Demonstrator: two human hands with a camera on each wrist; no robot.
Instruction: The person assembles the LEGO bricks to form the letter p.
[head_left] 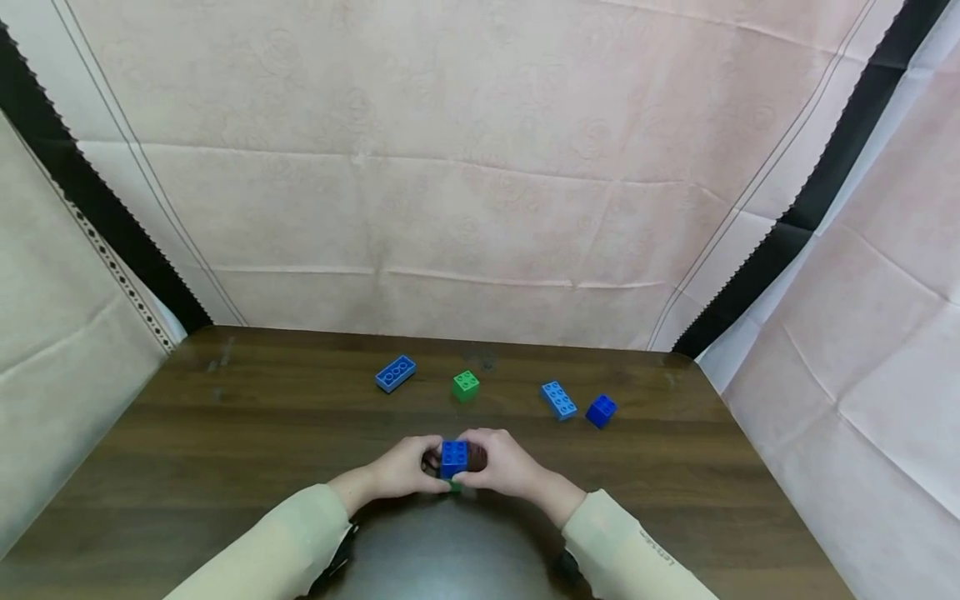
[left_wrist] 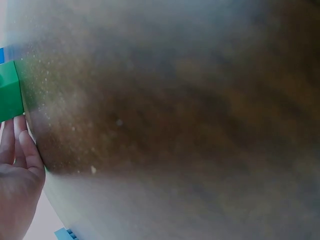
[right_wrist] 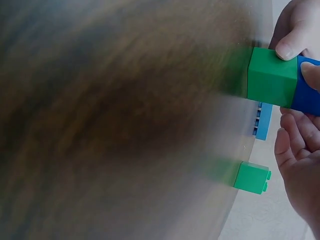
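A dark blue brick (head_left: 453, 457) sits upright on a green brick (right_wrist: 272, 75), close to the table's front edge. My left hand (head_left: 411, 463) holds the green brick from the left. In the right wrist view, the left thumb (right_wrist: 287, 49) presses the green brick's side near the seam. From the right, my right hand (head_left: 504, 465) grips the blue brick, its thumb (right_wrist: 311, 75) on the face nearest me. Most of the green brick is hidden by fingers in the head view. The fingers (left_wrist: 20, 142) of the left hand reach behind the stack.
Farther back on the brown wooden table (head_left: 247, 433) lie a long blue brick (head_left: 395, 373), a small green brick (head_left: 466, 386), a light blue brick (head_left: 558, 400) and a small dark blue brick (head_left: 601, 411). Pale cloth (head_left: 465, 208) hangs behind the table.
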